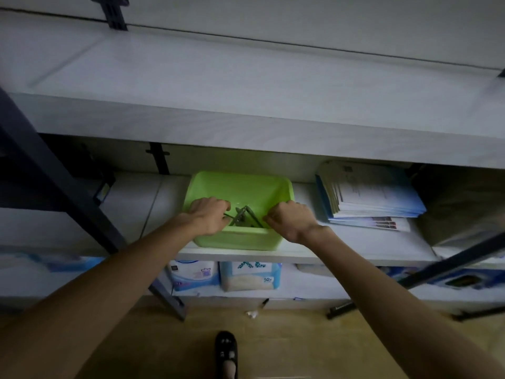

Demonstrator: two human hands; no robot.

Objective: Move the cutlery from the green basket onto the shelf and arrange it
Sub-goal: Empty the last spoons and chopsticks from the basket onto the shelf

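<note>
A green basket (240,187) stands on the middle shelf, below the wide white upper shelf (246,86). Several pieces of metal cutlery (244,218) lie crossed in its bottom near the front wall. My left hand (209,214) reaches in from the left, its fingers curled down over the handle ends. My right hand (291,217) is inside the basket's right front corner, fingers curled and pinching at a piece of cutlery. The fingertips of both hands are hidden behind the knuckles and the basket wall.
A stack of booklets (369,198) lies to the right of the basket. Dark metal frame bars (68,192) slant at left and right. Packaged goods (221,274) fill the bottom shelf. A marker (264,302) lies on the wooden floor, near my shoe (226,354).
</note>
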